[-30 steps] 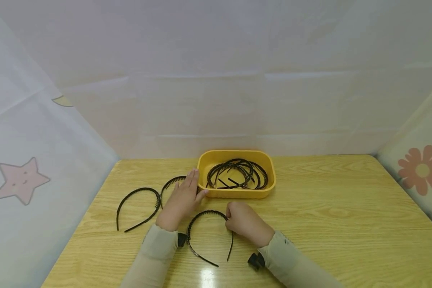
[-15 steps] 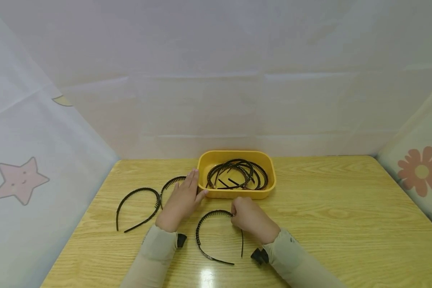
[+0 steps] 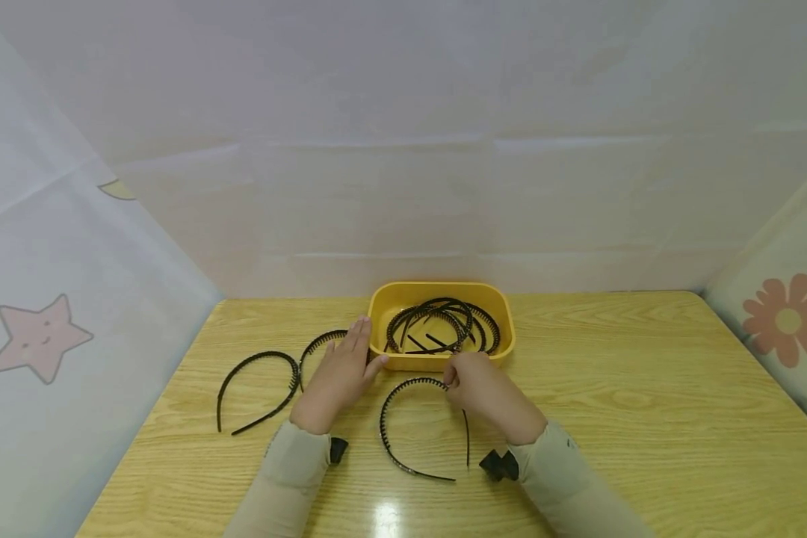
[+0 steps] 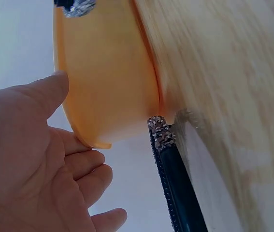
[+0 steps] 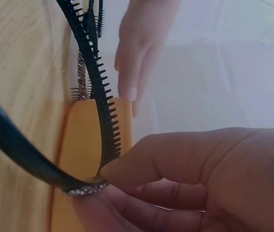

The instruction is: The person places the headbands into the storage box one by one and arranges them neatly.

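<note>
A black toothed headband [image 3: 382, 426] is pinched between the thumb and fingers of my right hand [image 3: 487, 396], just in front of the yellow box [image 3: 437, 364]. In the right wrist view, the pinched part of the headband [image 5: 107, 104] has a glittery silver patch next to the fingertips. My left hand [image 3: 339, 381] rests against the box's left front corner, its fingers extended along the side. The left wrist view shows its thumb and fingertips touching the rim of the box [image 4: 110, 72]. Inside the box lie several black headbands [image 3: 444, 329], overlapping.
Left of the box, a black headband [image 3: 229, 377] lies on the wooden table [image 3: 645, 418]. Another headband [image 3: 316, 345] beside it is partly hidden by my left hand. A pale printed cloth wall [image 3: 403, 202] stands behind and along both sides.
My right hand has moved right and slightly away from me, bringing the pinched headband closer to the box. The left hand and the box have stayed in place.
</note>
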Demonstrator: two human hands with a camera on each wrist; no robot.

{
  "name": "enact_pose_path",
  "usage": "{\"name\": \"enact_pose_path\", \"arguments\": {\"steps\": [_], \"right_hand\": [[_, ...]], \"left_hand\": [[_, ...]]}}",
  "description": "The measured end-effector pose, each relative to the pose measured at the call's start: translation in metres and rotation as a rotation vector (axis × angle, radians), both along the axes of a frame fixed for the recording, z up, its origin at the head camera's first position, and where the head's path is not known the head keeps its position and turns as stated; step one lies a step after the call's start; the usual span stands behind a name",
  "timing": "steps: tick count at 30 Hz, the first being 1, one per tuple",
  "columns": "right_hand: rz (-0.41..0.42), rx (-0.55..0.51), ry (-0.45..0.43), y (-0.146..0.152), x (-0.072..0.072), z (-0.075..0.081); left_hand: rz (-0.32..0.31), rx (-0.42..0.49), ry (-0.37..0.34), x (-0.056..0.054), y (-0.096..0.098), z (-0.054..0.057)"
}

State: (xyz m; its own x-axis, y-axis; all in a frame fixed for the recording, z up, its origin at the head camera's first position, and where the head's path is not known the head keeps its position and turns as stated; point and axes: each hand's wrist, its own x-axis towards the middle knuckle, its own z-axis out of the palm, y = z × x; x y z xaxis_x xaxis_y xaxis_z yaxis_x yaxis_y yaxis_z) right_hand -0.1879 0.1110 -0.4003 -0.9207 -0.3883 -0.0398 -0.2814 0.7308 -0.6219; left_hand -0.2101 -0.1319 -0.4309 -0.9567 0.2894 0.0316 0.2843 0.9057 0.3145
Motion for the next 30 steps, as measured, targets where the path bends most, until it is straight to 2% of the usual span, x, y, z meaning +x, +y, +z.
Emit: {"name": "enact_pose_path", "arguments": {"steps": [12, 19, 26, 30], "right_hand": [[-0.064, -0.034, 0.008, 0.031, -0.007, 0.024], [-0.106, -0.127, -0.033, 0.046, -0.009, 0.035], [-0.198, -0.210, -0.038, 0.055, -0.015, 0.035], [-0.255, -0.296, -0.013, 0.057, -0.021, 0.031]], "left_hand": [[0.015, -0.031, 0.028, 0.003, 0.002, 0.002], [0.021, -0.039, 0.035, 0.002, 0.001, -0.001], [0.018, -0.031, 0.034, 0.003, 0.001, 0.000], [0.018, -0.029, 0.024, 0.004, 0.002, 0.002]]}}
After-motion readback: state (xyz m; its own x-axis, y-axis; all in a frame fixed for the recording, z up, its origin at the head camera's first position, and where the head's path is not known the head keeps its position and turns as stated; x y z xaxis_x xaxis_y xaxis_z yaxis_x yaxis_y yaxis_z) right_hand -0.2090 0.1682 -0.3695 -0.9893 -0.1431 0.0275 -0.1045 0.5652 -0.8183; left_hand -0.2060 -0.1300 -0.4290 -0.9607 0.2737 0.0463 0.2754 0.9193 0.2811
